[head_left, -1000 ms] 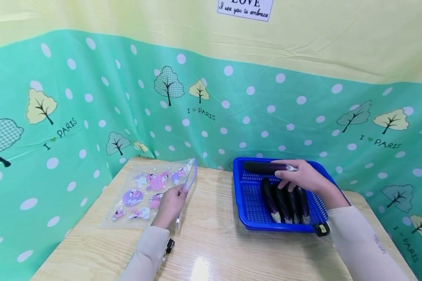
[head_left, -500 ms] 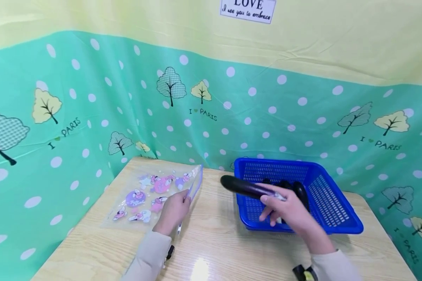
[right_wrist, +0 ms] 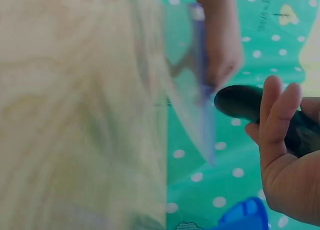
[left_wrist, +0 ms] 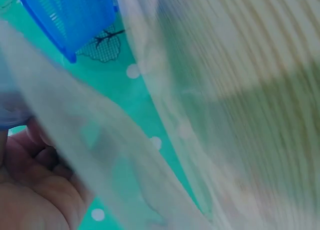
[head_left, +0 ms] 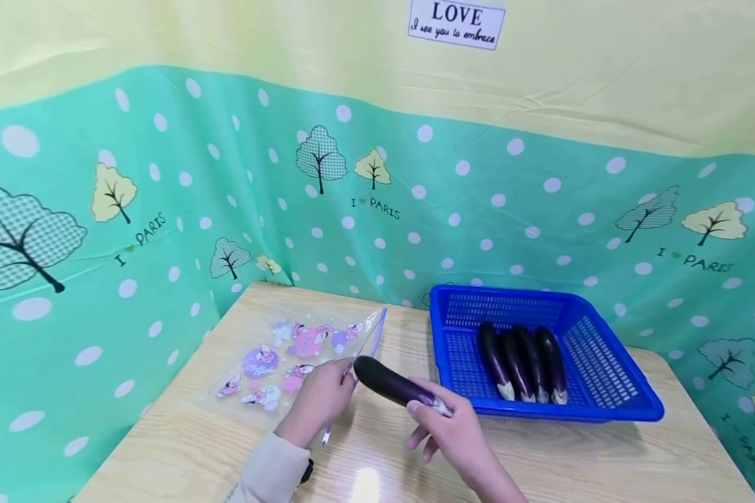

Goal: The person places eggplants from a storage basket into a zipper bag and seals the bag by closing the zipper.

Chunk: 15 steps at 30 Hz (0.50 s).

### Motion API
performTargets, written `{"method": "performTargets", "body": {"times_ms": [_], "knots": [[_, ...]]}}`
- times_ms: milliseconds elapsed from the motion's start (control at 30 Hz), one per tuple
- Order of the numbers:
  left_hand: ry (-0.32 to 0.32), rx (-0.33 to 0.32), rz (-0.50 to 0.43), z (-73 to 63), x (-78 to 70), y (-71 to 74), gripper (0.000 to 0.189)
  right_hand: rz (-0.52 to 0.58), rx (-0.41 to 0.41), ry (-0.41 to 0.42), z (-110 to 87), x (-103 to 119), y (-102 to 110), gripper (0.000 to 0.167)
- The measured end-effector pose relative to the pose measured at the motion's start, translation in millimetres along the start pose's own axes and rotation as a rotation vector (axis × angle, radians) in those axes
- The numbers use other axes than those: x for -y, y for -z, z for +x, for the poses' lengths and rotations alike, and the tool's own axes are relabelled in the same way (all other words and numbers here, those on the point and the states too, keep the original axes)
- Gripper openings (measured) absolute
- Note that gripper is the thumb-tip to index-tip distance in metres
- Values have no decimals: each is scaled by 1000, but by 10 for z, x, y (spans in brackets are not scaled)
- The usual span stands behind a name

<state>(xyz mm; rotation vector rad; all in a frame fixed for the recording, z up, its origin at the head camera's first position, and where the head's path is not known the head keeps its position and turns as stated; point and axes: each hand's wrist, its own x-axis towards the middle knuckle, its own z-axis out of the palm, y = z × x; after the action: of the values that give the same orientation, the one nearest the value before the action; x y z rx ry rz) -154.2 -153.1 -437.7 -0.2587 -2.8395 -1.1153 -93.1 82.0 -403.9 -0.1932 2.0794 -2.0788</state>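
Note:
My right hand [head_left: 449, 426] grips a dark purple eggplant [head_left: 390, 383] by its pale stem end. The eggplant's rounded end points left, right at the mouth of a clear zip bag [head_left: 277, 370] printed with pink and purple cartoon figures. Lying on the table, the bag has its purple-edged opening lifted on the right, where my left hand [head_left: 321, 398] pinches the rim. In the left wrist view the two bag walls [left_wrist: 115, 135] stand apart. The right wrist view shows the eggplant [right_wrist: 237, 100] close to the purple zip edge [right_wrist: 202, 64].
A blue plastic basket [head_left: 610, 412] stands on the right of the wooden table [head_left: 163, 454]. Several eggplants [head_left: 522, 363] lie side by side in it. A green and yellow printed curtain [head_left: 453, 237] hangs around the table's back and sides.
My right hand has lifted the eggplant out of the basket and carried it left to the bag's opening. My left hand keeps its hold on the rim.

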Motion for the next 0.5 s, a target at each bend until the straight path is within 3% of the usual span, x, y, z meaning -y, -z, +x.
{"method": "performTargets", "body": {"times_ms": [233, 500], "knots": [[-8, -21, 3, -37, -35, -10, 42, 2, -22, -3, 122, -180, -230, 59], [-17, -29, 3, -38, -80, 33, 44, 57, -82, -8, 424, -370, -360, 58]]}}
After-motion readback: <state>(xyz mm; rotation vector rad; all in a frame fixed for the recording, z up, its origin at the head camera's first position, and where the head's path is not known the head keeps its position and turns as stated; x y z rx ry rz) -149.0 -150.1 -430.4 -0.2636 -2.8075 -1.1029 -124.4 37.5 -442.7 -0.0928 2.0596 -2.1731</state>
